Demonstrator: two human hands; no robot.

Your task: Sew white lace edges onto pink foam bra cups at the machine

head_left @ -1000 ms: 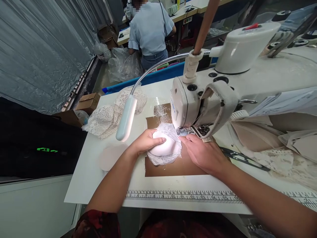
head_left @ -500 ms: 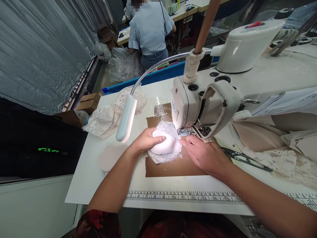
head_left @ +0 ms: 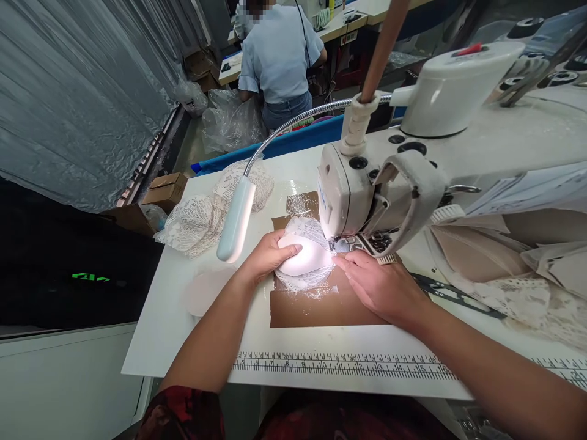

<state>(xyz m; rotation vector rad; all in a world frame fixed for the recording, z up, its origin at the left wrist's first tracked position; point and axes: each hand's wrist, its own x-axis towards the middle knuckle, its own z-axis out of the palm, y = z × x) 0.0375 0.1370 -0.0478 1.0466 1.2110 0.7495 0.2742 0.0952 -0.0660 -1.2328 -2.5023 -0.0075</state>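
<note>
A white padded bra cup (head_left: 301,258) with a lace edge lies under the needle end of the white sewing machine (head_left: 342,189). My left hand (head_left: 266,259) grips the cup's left side, thumb on top and fingers underneath. On the right, my right hand (head_left: 378,282) has its bent fingers closed at the cup's edge, close beside the presser foot. Its thumb is hidden. Beneath the cup, brown tape (head_left: 316,313) covers part of the white table (head_left: 183,348).
A lamp (head_left: 236,220) on a bendable neck hangs left of the machine. Lace cups (head_left: 195,223) are piled at the back left, and a pale round pad (head_left: 206,292) lies nearer. Beige lace pieces (head_left: 518,290) lie at right. A printed ruler (head_left: 339,365) runs along the front; a person (head_left: 279,58) sits beyond.
The bra cup has turned and shifted slightly away from me and left, with my left hand moving along. My right hand stays almost where it was beside the needle.
</note>
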